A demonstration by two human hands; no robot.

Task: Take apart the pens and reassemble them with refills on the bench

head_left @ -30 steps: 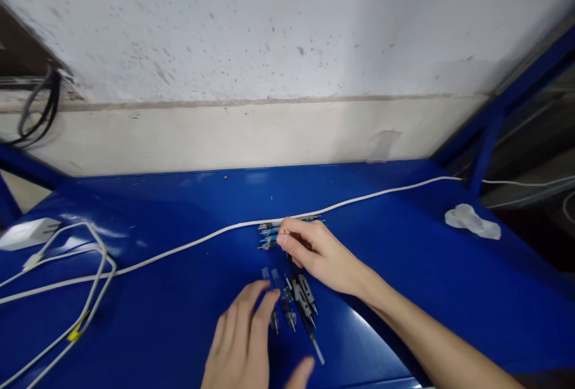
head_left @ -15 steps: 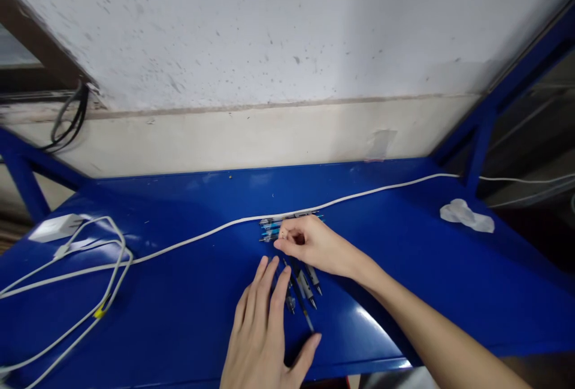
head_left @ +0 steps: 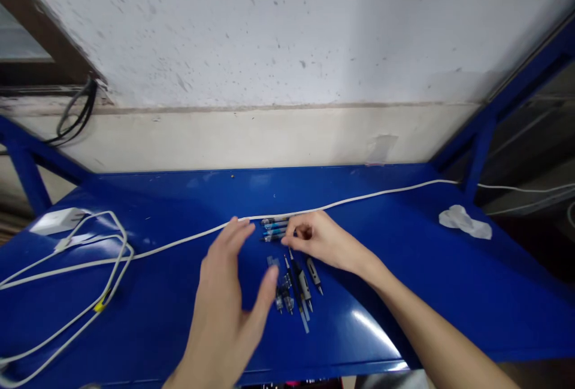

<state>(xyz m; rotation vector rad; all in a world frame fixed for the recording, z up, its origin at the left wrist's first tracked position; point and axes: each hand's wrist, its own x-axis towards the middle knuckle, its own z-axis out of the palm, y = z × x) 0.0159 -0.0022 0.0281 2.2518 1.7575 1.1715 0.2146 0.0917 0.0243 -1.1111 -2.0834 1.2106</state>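
Observation:
On the blue metal shelf lies a row of assembled pens beside a long white cable. Just nearer me sits a small pile of loose pen parts: clear barrels, tips and refills. My right hand rests on the right end of the pen row, its fingers curled and pinched there; what they hold is hidden. My left hand hovers over the shelf left of the parts, fingers stretched out and empty, fingertips close to the pens.
A white power adapter with looped white cables lies at the left. A crumpled white wrapper sits at the right. A stained white wall rises behind. Blue frame bars stand at both sides, and a black cable hangs at the upper left.
My left hand lifted off the pile of parts and moved left and forward, uncovering them. My right hand stayed at the pen row, shifting slightly.

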